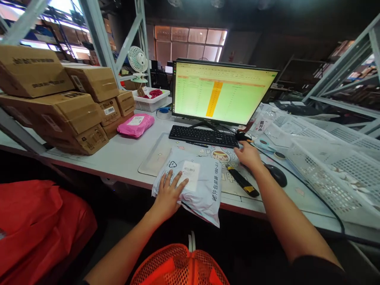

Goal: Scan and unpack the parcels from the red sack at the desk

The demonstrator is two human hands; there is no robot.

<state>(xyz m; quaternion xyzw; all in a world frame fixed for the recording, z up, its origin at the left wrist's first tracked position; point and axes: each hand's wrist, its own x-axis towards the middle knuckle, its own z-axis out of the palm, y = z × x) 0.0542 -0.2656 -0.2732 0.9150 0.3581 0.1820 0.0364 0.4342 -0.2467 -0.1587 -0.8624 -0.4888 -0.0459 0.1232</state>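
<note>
My left hand [170,193] lies flat with its fingers spread on a pale grey plastic mailing bag [204,190]. The bag bears a white label and dark printing, and its near corner hangs over the table edge. My right hand [248,153] reaches to the right end of the black keyboard [202,135], fingertips at its corner keys and nothing visible in its grasp. Just beyond those fingers is a small black and orange object [244,137], partly hidden. A black and yellow utility knife [242,181] lies on the desk mat, left of the right forearm.
A lit monitor [219,93] shows a spreadsheet. Left are stacked cardboard boxes [71,113], a pink parcel [135,125] and a white basket [151,102]. Right are a black mouse [276,175], tape rolls [264,144], a cable [311,188] and white perforated baskets [335,170].
</note>
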